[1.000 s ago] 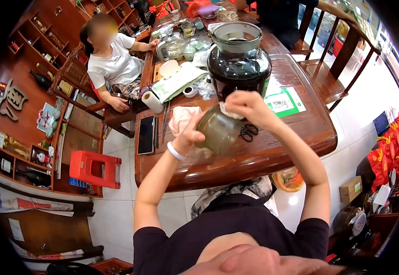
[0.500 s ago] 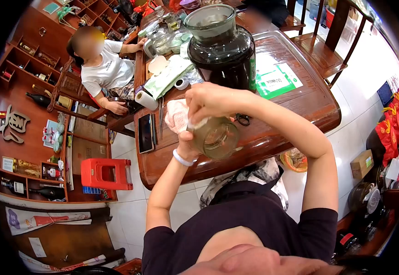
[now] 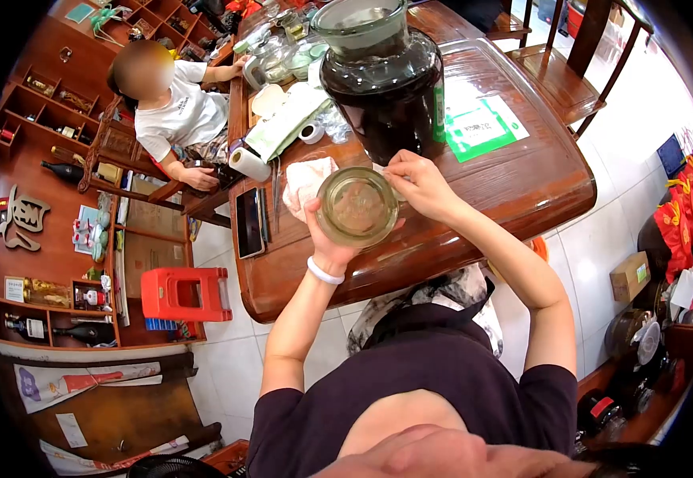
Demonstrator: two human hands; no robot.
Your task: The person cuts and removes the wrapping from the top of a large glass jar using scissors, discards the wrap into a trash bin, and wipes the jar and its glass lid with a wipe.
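My left hand [image 3: 329,240] holds a round greenish glass lid [image 3: 357,205] from its left side and underneath, with its round face turned up to the camera. At the lid's upper right edge, my right hand [image 3: 416,182] is closed in a pinch on a white tissue [image 3: 378,168], mostly hidden by the fingers. Just behind the hands stands a large glass jar [image 3: 382,95] of dark liquid, its wide mouth uncovered. A pink cloth [image 3: 307,185] lies left of the lid. The scissors seen before are hidden now.
A phone [image 3: 249,221], a white roll [image 3: 248,164] and a green-and-white card [image 3: 483,127] lie on the wooden table [image 3: 522,191]. Glass containers stand at the back left. A seated person [image 3: 179,111] rests one arm at the table's left edge. A red stool [image 3: 185,293] stands on the floor.
The lid has turned to show its round face. My right hand moved left across it, then back to its right edge. The camera view has shifted, and the jar appears further left.
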